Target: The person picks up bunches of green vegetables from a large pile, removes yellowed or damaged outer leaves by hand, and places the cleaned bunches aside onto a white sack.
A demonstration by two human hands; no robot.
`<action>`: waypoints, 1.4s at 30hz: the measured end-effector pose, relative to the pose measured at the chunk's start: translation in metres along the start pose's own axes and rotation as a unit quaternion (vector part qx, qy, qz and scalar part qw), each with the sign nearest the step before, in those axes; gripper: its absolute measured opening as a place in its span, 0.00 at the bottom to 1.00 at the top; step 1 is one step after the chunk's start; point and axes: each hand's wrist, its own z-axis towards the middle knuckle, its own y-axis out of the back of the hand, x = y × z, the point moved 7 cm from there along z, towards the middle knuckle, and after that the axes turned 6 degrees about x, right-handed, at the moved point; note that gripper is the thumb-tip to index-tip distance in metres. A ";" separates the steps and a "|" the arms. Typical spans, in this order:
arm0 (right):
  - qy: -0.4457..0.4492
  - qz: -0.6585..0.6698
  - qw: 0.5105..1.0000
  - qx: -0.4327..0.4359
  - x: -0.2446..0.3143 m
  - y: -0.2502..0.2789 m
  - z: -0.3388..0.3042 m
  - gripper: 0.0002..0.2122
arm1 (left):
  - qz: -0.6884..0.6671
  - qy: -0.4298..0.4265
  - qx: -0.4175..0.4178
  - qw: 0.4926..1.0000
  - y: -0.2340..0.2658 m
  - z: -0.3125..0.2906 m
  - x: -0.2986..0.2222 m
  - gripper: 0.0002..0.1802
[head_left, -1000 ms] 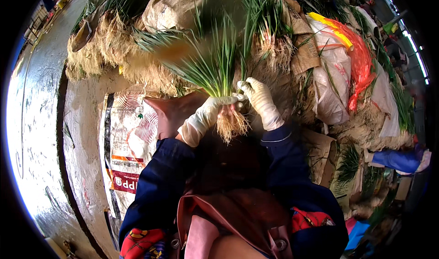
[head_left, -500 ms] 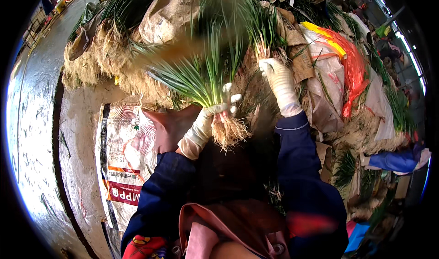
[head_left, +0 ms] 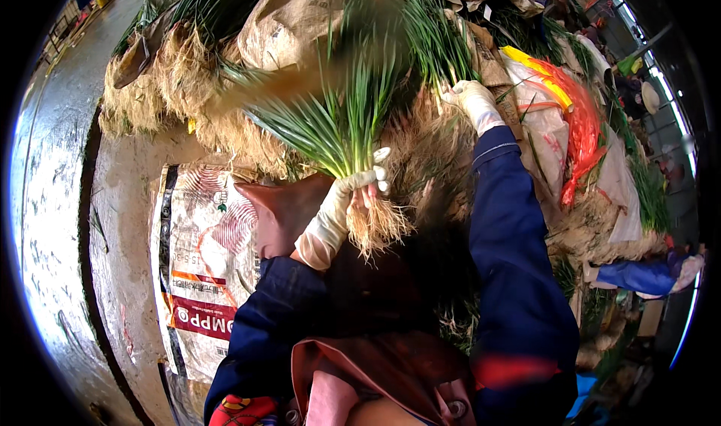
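Note:
My left hand [head_left: 338, 214], in a pale glove, is wrapped round a bunch of scallions [head_left: 342, 140] just above the white bulbs. Long green leaves fan up and away from it, and the tangled tan roots [head_left: 378, 225] hang below the fist. Farther off to the right, my gloved right hand [head_left: 476, 104] reaches into the heap with its fingers pinched at the pale lower stems of more scallions [head_left: 435, 39]. Its fingertips are partly lost among the stems. A brownish blur covers part of the leaves in the middle.
Heaped scallions with matted roots [head_left: 180, 73] lie along the far side, with a tan sack [head_left: 289, 24] among them. A printed white sack [head_left: 199, 264] is at left on the wet concrete floor [head_left: 56, 200]. Red plastic [head_left: 578, 144] lies at right; a co-worker's blue sleeve [head_left: 638, 274] shows beyond.
My right hand has moved a little up and to the right, its fingers now at different stems. My left hand stays nearly in place, its fingertips curled closer round the bunch.

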 end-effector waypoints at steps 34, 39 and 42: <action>0.096 0.463 0.880 0.033 0.060 -0.133 -0.166 0.11 | 0.108 0.142 -0.083 0.980 0.030 -0.003 0.034 0.11; 0.097 0.561 0.821 0.026 0.044 -0.156 -0.155 0.10 | 0.104 0.141 -0.024 0.984 0.038 -0.002 0.030 0.15; 0.082 0.672 0.736 0.015 0.019 -0.161 -0.143 0.08 | 0.075 0.143 -0.029 0.986 0.016 -0.007 0.025 0.19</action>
